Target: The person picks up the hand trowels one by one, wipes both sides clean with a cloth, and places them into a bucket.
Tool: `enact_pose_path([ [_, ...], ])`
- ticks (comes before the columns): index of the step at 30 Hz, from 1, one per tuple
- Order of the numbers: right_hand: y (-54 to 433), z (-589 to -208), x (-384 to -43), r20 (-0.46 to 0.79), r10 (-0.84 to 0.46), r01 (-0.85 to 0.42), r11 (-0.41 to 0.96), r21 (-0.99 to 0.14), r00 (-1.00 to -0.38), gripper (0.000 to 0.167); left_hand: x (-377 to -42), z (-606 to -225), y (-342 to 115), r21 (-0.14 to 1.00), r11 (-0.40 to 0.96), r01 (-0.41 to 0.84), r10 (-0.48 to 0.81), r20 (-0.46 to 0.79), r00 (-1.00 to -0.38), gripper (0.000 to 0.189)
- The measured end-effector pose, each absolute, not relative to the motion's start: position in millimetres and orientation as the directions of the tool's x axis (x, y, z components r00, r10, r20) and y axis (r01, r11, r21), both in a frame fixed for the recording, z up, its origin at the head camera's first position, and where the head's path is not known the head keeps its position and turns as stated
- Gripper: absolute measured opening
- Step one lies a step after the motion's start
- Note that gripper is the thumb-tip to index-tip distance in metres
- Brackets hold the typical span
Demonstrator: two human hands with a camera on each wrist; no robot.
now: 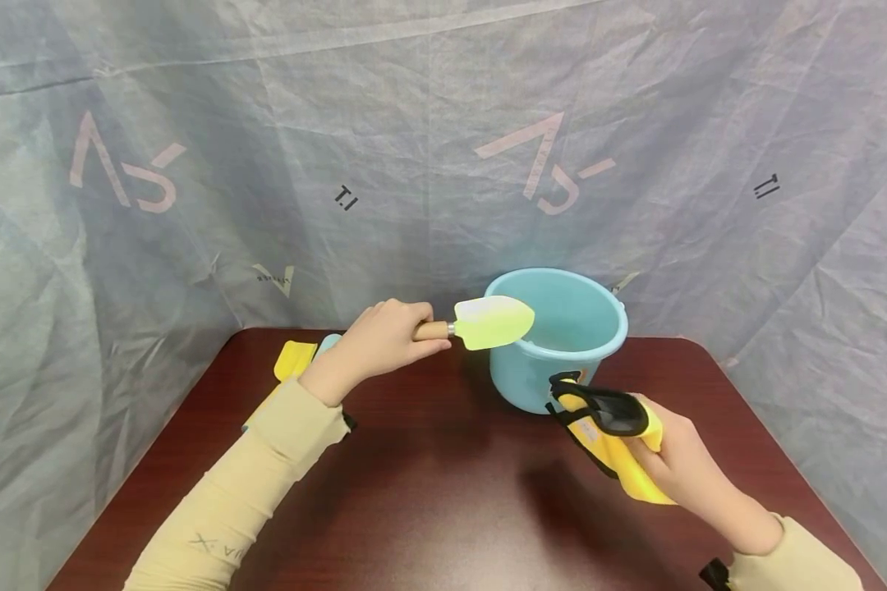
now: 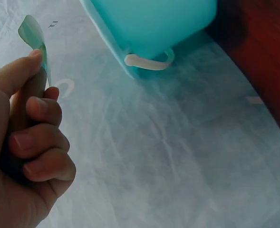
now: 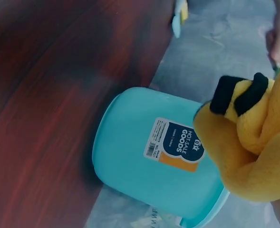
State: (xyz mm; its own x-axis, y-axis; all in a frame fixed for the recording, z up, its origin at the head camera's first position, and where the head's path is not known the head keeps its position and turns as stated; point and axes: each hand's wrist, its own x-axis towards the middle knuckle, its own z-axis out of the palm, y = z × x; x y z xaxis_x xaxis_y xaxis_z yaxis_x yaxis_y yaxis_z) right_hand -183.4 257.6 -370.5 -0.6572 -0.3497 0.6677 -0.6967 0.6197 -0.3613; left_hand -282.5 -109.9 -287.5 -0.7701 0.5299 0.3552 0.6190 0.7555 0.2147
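Observation:
My left hand grips the wooden handle of a garden trowel, its yellow-green blade pointing right. In the head view the blade overlaps the near left rim of a light blue bucket, which stands upright at the back of the table. In the left wrist view my fingers curl round the handle. My right hand holds a soft yellow plush item with black trim in front of the bucket's right side. The right wrist view shows this yellow plush close up, with black stripes, hiding most of that hand.
A yellow and light blue object lies on the table's left side, partly behind my left forearm. The dark red-brown table backs onto a grey fabric sheet. A printed label is on the bucket's side.

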Motion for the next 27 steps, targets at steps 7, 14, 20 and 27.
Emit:
enact_pose_path([
  [7, 249.4, -372.4, -191.3, 0.744, -0.478, -0.829, 0.529, -0.180, -0.466, 0.023, -297.9, -267.6, -89.1, 0.161, 0.763, 0.626, 0.559, 0.323, -0.764, 0.031],
  [14, 239.8, -375.3, -196.2, 0.784, -0.532, -0.863, 0.506, -0.008, -0.319, 0.028, -311.0, -254.2, -65.4, 0.160, 0.751, 0.641, 0.596, 0.254, -0.762, 0.027],
  [20, 234.5, -376.9, -196.8, 0.781, -0.569, -0.869, 0.489, 0.072, -0.256, 0.029, -322.2, -247.5, -47.5, 0.169, 0.746, 0.645, 0.609, 0.221, -0.762, 0.024],
  [27, 230.9, -379.5, -197.2, 0.768, -0.592, -0.871, 0.483, 0.092, -0.247, 0.031, -335.0, -245.8, -29.7, 0.122, 0.759, 0.639, 0.622, 0.149, -0.768, 0.024],
])
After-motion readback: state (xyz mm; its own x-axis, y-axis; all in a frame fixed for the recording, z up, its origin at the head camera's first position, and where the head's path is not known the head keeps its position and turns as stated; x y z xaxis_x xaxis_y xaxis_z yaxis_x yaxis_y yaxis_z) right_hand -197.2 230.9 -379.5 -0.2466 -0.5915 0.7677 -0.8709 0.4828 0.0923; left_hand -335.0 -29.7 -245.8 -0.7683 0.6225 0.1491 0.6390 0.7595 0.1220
